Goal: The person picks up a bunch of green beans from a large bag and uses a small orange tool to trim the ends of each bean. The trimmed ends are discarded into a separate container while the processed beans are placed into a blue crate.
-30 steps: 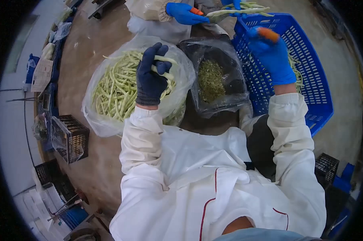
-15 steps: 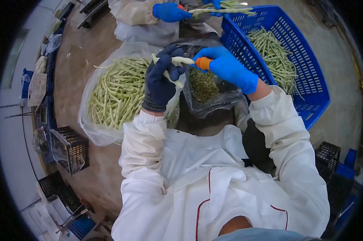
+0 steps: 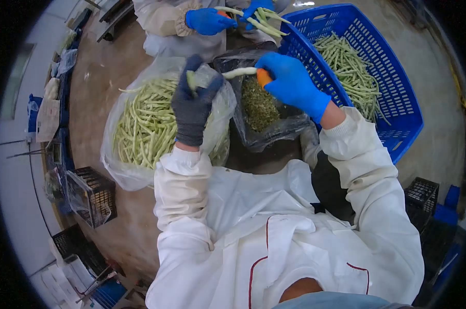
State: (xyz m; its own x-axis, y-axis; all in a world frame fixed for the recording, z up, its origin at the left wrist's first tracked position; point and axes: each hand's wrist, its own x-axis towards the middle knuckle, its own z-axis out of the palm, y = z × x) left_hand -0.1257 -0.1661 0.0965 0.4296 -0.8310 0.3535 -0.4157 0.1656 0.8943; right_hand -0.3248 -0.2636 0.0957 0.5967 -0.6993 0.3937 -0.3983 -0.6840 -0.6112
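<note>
My left hand [image 3: 193, 105], in a dark glove, is closed on a green bean [image 3: 191, 81] above the bag's right side. In a blue glove, my right hand [image 3: 295, 85] grips a small tool with an orange handle [image 3: 264, 78]; its blade is hidden. A pale bean [image 3: 239, 72] stretches from the tool toward my left fingertips. Under it, a container lined with dark plastic holds small green trimmings [image 3: 260, 105]. A clear plastic bag [image 3: 111, 147] full of long green beans [image 3: 145, 123] stands at the left.
A blue perforated basket [image 3: 393, 62] with beans [image 3: 346, 67] stands at the right. Across from me, a co-worker's blue-gloved hands [image 3: 211, 21] hold beans and an orange-handled tool. Black crates [image 3: 91, 195] stand on the floor at the left.
My left hand has moved left and its fingers have spread somewhat. My right hand has shifted slightly right. The co-worker's hands have moved left, and their beans now fan out.
</note>
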